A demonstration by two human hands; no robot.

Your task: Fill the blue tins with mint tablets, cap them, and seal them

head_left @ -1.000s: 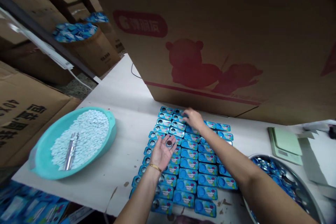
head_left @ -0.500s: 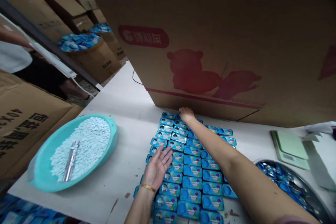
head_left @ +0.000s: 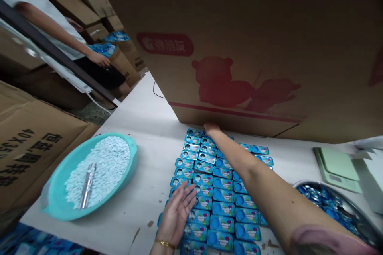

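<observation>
My left hand (head_left: 177, 212) is palm up over the left columns of small blue tins (head_left: 222, 208), fingers spread and nothing in it. These flat tins lie in close rows on the white table, each with a round spot at one end and printed lettering. Stretched across the rows, my right arm ends at the far edge, where my right hand (head_left: 212, 128) is low over the back tins, close to the cardboard box (head_left: 254, 75). Its fingers are mostly hidden, so I cannot tell whether they hold a tin.
On the left stands a turquoise basin (head_left: 134, 157) of small white pieces with a metal scoop-like tool (head_left: 86, 187). A metal bowl (head_left: 363, 217) of shiny blue tins and a pale green scale (head_left: 337, 169) are right. Another person's arm (head_left: 60, 34) shows beyond the table.
My left hand has shifted slightly down and nearer to me, still open. My right hand stays at the back row, a little lower. The other person has come further into view.
</observation>
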